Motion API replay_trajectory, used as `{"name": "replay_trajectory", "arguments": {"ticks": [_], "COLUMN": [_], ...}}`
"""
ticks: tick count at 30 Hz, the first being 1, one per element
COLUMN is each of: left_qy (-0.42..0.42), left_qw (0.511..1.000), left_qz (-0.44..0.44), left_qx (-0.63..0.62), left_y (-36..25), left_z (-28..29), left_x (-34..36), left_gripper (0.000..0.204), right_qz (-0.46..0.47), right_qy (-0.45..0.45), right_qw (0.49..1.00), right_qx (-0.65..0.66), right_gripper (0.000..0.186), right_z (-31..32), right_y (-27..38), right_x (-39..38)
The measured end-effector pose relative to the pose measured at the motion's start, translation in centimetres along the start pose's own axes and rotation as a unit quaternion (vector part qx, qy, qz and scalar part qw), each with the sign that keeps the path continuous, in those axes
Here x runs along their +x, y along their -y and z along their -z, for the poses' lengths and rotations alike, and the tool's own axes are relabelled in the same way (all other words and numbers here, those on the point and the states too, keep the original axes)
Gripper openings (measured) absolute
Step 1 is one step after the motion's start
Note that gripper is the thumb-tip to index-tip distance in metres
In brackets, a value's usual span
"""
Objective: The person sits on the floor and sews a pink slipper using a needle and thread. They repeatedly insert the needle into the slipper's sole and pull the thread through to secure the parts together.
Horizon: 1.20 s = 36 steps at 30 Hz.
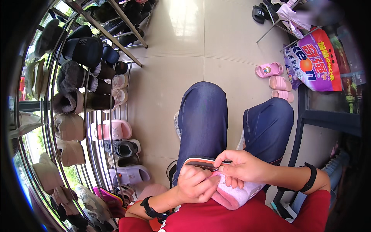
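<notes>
I hold a fuzzy pink-and-white slipper (pixel 237 195) over my lap, with its dark, orange-and-white striped sole edge (pixel 199 161) toward my knees. My left hand (pixel 195 183) is closed, its fingers curled against the slipper at the sole seam. My right hand (pixel 239 168) grips the slipper from the right, thumb and forefinger pinched at the sole edge. Something small shows between the fingertips of both hands, too small to make out. My jeans-covered knees (pixel 203 116) are bent beneath.
Metal racks (pixel 111 133) packed with shoes line the left. Pink slides (pixel 268 69) lie on the tiled floor (pixel 174 58) at right, beside a large purple bag (pixel 313 62). A stand with cloth (pixel 290 17) is at the back right, a dark frame (pixel 324 120) at the right side.
</notes>
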State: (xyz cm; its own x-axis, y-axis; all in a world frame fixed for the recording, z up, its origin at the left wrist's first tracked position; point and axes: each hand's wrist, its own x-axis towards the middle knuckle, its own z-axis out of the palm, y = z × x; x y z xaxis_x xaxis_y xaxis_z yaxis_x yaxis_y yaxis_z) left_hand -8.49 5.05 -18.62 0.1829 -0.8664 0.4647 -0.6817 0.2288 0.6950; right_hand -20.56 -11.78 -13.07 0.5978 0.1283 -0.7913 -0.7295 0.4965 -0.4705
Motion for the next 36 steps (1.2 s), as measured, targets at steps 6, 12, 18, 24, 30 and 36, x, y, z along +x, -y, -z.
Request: {"name": "replay_trajectory", "arguments": {"ticks": [6, 12, 18, 24, 30, 36], "left_qy": [0.006, -0.051, -0.085, -0.09, -0.091, -0.071], "left_qw": [1.0, 0.998, 0.993, 0.994, 0.992, 0.994], "left_qz": [-0.008, -0.013, 0.004, -0.009, -0.009, -0.004], "left_qx": [0.0, -0.017, -0.08, -0.069, -0.092, -0.086], "left_y": [0.0, 0.2, -0.2, 0.2, -0.1, 0.0], "left_z": [0.3, -0.2, 0.2, -0.1, 0.1, 0.2], "left_x": [0.2, -0.1, 0.2, -0.3, 0.6, 0.7], "left_gripper": [0.028, 0.027, 0.025, 0.023, 0.022, 0.024], "right_qz": [0.143, 0.4, 0.327, 0.309, 0.318, 0.317], "right_qy": [-0.127, -0.179, -0.133, -0.115, -0.164, -0.161], "right_qw": [0.943, 0.597, 0.782, 0.843, 0.826, 0.773], "right_qx": [-0.271, -0.672, -0.513, -0.425, -0.435, -0.526], "right_gripper": [0.016, 0.01, 0.012, 0.015, 0.014, 0.017], "right_z": [0.7, -0.6, 0.4, 0.9, 0.1, 0.1], "right_y": [0.5, -0.1, -0.1, -0.4, -0.6, -0.7], "right_x": [-2.0, -2.8, -1.5, -0.2, -1.2, -0.8]}}
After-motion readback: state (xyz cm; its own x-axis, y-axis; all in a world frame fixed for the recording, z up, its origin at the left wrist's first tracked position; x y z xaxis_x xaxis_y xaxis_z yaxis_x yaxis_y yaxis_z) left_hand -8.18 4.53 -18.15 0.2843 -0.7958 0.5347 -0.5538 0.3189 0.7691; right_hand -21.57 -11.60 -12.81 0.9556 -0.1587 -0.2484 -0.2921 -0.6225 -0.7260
